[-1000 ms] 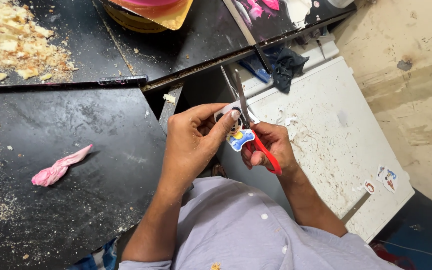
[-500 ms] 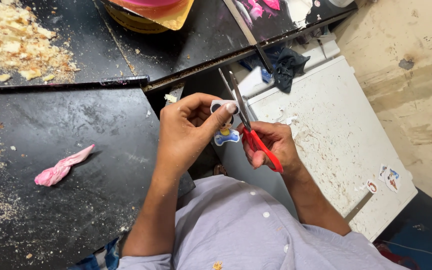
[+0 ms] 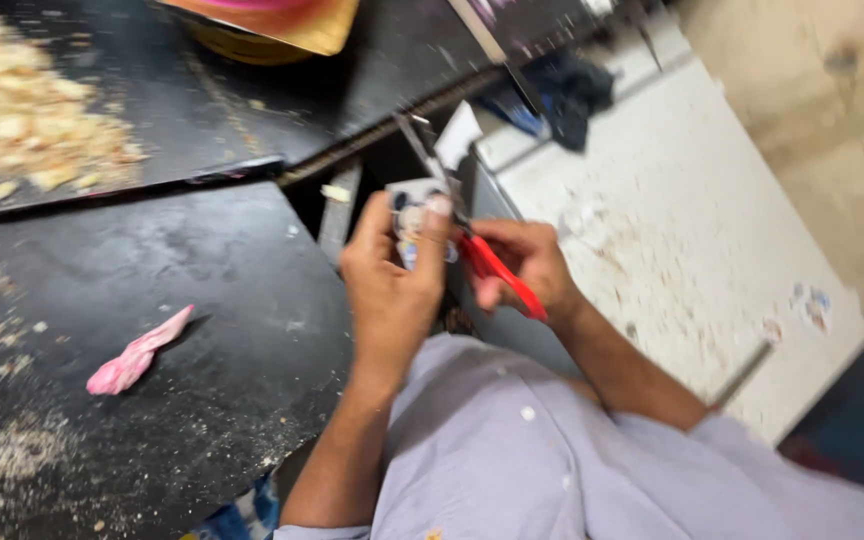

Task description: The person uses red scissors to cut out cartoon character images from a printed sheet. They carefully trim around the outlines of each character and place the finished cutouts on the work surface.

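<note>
The left hand (image 3: 392, 275) pinches a small printed paper cutout (image 3: 414, 215) between thumb and fingers, holding it up over the dark gap between two work surfaces. The right hand (image 3: 522, 265) is closed around the red handles of a pair of scissors (image 3: 472, 245), whose grey blades point up and away, right alongside the cutout; the picture is blurred, so whether the blades are actually biting the paper cannot be told.

On the left lies a black tabletop (image 3: 152, 270), scuffed and dusty, with a crumpled pink scrap (image 3: 137, 358) lying on it well apart from the hands. Pale crumbs and shavings (image 3: 32, 120) are heaped at its far left corner, and more are scattered along its near left edge. At the top edge sits part of an orange and pink bowl-like thing (image 3: 272, 25) (only its lower rim shows).

On the right is a white board (image 3: 692, 230), speckled with bits of debris, with a dark blue cloth (image 3: 562, 95) bunched at its far end and a few small coloured paper pieces (image 3: 812, 300) near its right edge. Beyond the board is a bare, stained, beige floor (image 3: 832, 120). The person wears a light lilac shirt (image 3: 512, 450).
</note>
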